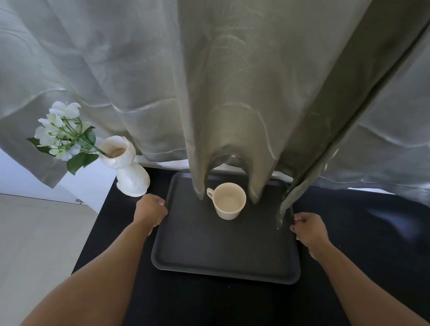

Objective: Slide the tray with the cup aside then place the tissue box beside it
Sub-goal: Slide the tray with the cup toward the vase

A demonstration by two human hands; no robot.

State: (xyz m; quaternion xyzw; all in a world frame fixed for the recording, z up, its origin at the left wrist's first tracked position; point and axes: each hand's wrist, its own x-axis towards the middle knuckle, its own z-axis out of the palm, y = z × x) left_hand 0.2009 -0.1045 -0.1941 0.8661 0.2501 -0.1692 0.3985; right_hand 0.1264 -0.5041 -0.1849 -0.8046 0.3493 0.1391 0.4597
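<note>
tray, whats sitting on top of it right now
One cream cup stands upright on the far half of the black tray, handle to the left, apparently empty. Curtain folds hang over the tray's far edge and hide that strip. The left hand and right hand hold its sides.

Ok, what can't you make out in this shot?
- Tissue box: nowhere in the head view, so its place is unknown.
- Tray far edge: covered by curtain folds.
- Table far edge: also behind the curtain; near edge cut off by the frame.
- Left hand and right hand fingers: curled at the tray's sides, so whether they grip it is unclear.
- Cup: looks empty, not certain.
</note>
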